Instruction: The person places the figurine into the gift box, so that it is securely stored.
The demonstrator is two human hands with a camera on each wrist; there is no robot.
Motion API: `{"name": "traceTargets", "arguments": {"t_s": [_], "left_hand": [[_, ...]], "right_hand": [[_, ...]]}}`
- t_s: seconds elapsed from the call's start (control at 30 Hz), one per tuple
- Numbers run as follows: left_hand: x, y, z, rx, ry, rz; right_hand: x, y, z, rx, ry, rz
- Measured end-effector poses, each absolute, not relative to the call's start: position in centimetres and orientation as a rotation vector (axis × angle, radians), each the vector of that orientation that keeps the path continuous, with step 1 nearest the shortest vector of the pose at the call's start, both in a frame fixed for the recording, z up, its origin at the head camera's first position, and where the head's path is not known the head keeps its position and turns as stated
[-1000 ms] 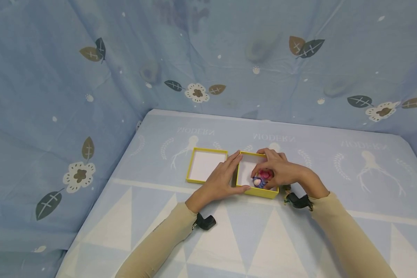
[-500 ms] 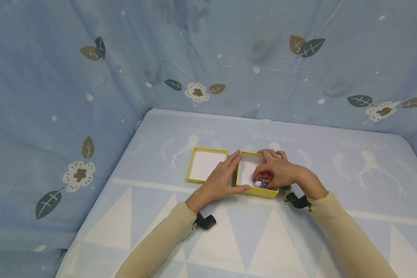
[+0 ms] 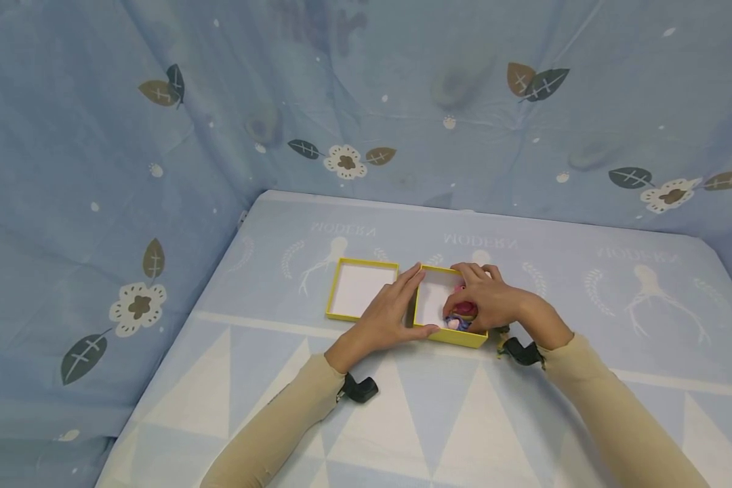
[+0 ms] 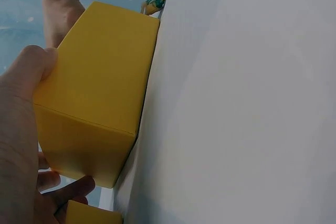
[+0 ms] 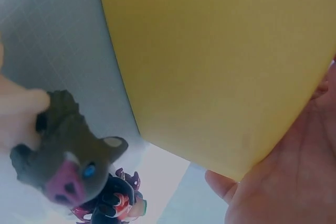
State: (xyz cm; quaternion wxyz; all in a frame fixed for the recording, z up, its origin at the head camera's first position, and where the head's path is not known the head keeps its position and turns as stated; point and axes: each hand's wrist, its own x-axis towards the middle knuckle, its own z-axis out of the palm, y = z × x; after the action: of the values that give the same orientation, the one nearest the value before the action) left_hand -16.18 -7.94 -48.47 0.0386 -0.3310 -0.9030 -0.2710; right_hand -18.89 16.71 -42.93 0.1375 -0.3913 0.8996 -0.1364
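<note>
A yellow box with a white inside stands uncovered on the table. My left hand grips its near left corner, thumb on the front wall and fingers along the left side; its thumb also shows in the left wrist view. My right hand reaches into the box's right half, its fingers and thumb around a pinkish-red and blue figurine, partly hidden by the hand. Outside the box, in the right wrist view, a figurine with a dark boar head lies beside a dark and red one.
A shallow yellow-rimmed box lid lies inside up, left of the box. Something small, green and yellow, sits beyond the box in the left wrist view. Patterned blue cloth hangs behind the table.
The figurine has shifted slightly lower in the box under my right hand, whose fingers moved a little with it. My left hand has stayed in place on the box.
</note>
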Motion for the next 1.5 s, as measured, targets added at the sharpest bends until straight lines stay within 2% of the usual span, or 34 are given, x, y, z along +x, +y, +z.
{"name": "traceTargets", "arguments": {"t_s": [1.5], "left_hand": [[-16.1,-7.9,-48.3,-1.020,-2.762,-0.858]], "right_hand": [[-19.1,16.4,-41.7,-1.048,2.513,-0.228]]}}
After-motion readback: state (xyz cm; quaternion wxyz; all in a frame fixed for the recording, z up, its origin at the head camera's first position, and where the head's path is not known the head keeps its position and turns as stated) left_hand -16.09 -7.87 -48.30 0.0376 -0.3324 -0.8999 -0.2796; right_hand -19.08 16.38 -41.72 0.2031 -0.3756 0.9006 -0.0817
